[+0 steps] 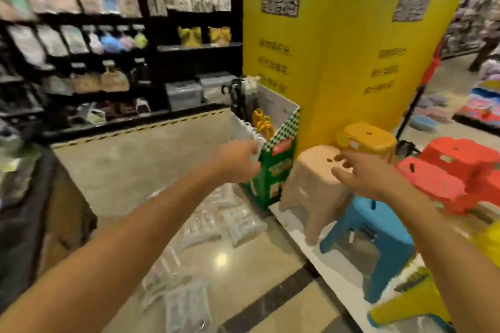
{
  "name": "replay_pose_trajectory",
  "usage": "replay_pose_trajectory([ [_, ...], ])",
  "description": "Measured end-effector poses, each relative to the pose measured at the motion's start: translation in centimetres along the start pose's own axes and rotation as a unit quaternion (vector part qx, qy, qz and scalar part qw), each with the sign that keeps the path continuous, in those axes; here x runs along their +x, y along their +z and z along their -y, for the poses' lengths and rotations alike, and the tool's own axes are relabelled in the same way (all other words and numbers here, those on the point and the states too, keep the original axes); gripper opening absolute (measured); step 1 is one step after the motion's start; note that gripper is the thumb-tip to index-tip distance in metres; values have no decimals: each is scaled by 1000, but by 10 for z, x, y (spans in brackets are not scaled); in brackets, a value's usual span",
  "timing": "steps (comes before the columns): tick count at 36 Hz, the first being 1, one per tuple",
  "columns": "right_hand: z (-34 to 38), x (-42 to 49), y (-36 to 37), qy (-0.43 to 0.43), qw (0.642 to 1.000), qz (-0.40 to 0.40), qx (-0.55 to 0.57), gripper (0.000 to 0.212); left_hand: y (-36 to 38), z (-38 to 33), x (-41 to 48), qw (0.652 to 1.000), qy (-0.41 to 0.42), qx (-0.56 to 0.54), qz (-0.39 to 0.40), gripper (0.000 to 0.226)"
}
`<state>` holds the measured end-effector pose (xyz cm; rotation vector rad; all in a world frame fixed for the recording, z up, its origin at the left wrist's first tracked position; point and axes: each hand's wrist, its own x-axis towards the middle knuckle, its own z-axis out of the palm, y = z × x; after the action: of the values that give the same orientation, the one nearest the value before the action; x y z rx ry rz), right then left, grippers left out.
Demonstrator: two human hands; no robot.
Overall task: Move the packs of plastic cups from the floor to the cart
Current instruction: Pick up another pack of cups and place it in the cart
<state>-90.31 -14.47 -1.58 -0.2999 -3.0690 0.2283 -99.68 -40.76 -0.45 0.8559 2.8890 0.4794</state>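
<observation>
1. The left hand (238, 161) reaches out over the floor (135, 170); its fingers curl around something pale, but the blur hides what.
2. The right hand (359, 173) is empty, fingers spread wide, near a tan stool (316, 186).
3. The packs of cups (230, 222) lie on the floor beside a green box (276, 170).

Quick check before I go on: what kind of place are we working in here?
Most likely a retail shop aisle. Dark shelving holds rows of hanging packaged goods, plastic stools in several colours stand stacked on a low display platform, and a green checkered display bin stands against a yellow pillar.
</observation>
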Motion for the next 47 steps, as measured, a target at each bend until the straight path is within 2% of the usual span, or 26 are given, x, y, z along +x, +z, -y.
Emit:
replay_pose_trajectory([
  [5,84,48,38,-101,995,23,15,35,-10,78,-47,992,-122,-35,-24,42],
  [9,143,77,70,-139,987,65,40,40,-7,134,-66,982,-181,-32,-35,44],
  [14,199,108,114,-167,982,77,40,48,11,200,-61,978,-207,-36,-15,47],
  [22,250,155,225,-145,979,111,86,49,81,304,-30,970,-220,-102,-22,51],
  [32,266,198,451,-99,964,188,162,52,269,437,5,936,-300,-184,-12,54],
  [42,236,200,752,-58,934,290,201,59,541,552,-14,901,-365,-232,19,51],
  [47,209,181,895,-41,926,318,199,61,670,599,-39,900,-370,-222,61,59],
])
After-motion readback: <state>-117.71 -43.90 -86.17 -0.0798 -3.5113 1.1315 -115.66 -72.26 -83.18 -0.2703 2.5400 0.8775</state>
